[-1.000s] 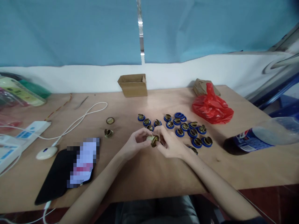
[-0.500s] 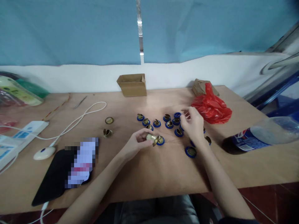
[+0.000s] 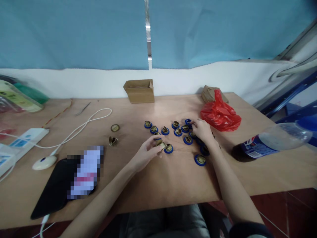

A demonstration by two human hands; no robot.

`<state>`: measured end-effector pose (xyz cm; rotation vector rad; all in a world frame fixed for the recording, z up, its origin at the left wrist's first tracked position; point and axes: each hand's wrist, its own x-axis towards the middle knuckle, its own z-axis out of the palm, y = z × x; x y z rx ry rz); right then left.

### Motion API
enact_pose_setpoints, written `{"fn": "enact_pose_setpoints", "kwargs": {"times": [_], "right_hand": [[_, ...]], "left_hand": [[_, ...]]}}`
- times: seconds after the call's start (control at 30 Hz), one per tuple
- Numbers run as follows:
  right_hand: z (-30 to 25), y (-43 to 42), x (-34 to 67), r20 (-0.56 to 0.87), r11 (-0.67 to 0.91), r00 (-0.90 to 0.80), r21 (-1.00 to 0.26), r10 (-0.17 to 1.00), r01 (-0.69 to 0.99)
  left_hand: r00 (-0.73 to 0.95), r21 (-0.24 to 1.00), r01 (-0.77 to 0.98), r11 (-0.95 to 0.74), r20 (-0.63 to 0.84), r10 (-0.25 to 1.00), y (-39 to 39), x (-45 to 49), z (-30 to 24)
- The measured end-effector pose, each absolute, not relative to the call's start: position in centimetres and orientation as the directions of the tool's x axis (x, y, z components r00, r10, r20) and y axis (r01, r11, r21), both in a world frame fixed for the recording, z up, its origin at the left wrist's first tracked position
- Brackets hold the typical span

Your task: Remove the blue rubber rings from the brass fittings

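While the left hand (image 3: pixel 146 153) pinches a brass piece (image 3: pixel 162 145) above the tabletop's (image 3: pixel 158 185) middle, nearer its back edge the right hand (image 3: pixel 203 131) is at a blue ring (image 3: pixel 187 120), grip unclear; pinching only the rim would spare neighbours.

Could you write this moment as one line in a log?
left hand: holding gold-coloured metal piece | right hand: at blue ring, grip unclear | nearby: more metal pieces, red bag, bottle
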<state>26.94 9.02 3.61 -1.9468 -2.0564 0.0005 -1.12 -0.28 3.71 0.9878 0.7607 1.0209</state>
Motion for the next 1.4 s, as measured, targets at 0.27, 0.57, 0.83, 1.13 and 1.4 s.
{"fn": "enact_pose_setpoints", "kwargs": {"times": [0.27,0.57,0.83,1.13,1.4], "right_hand": [[3.2,8.8,27.0,0.305,0.114,-0.051,-0.191,0.951,0.975],[6.8,6.7,24.5,0.577,0.482,-0.105,-0.553,0.81,0.68],[6.8,2.0,18.1,0.454,0.593,-0.42,-0.747,0.786,0.3],[5.2,1.5,17.4,0.455,0.7,-0.533,-0.516,0.713,0.494],[4.2,2.3,17.6,0.48,0.693,-0.5,-0.502,0.721,0.518]], "left_hand": [[0.348,0.987,-0.119,0.104,-0.057,0.936,-0.1,-1.1,2.6],[0.237,0.988,-0.154,0.025,0.013,0.971,0.1,-1.1,3.0],[0.128,0.99,-0.138,-0.009,0.027,0.991,0.4,-1.3,1.8],[0.098,0.988,-0.089,-0.124,0.133,0.986,0.4,-1.3,1.2],[0.33,0.946,-0.319,0.059,0.052,0.942,0.1,-1.6,2.3]]}}
